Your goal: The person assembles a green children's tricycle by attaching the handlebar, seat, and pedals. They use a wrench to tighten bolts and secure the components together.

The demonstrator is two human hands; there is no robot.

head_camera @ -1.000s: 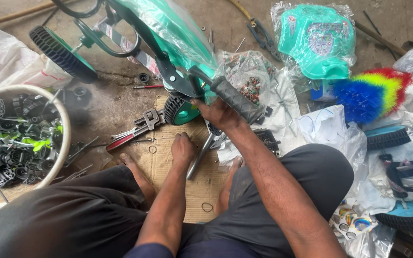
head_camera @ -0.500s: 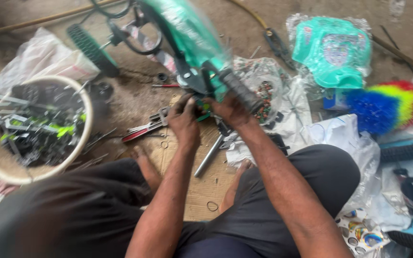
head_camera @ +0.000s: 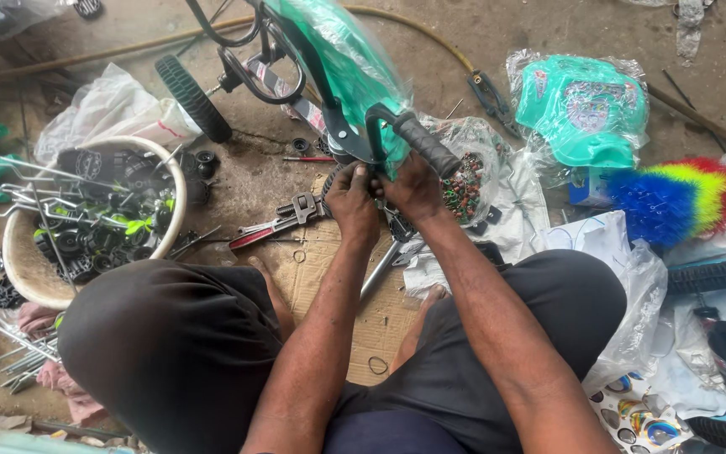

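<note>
Green plastic-wrapped bike frame (head_camera: 342, 59) upside down on the floor. Left hand (head_camera: 353, 202) and right hand (head_camera: 413, 189) together just below its black handlebar grip (head_camera: 426, 145), fingers clenched on the stem there. Red-handled wrench (head_camera: 275, 223) lying left of the frame.

Soft, even daylight fills the scene, bright without hard shadows. Glare streaks the green plastic wrap (head_camera: 342, 63) at twelve o'clock and the clear bags (head_camera: 632, 286) toward three o'clock. Focus is sharp at centre; edges bow slightly with wide-angle distortion.
</note>
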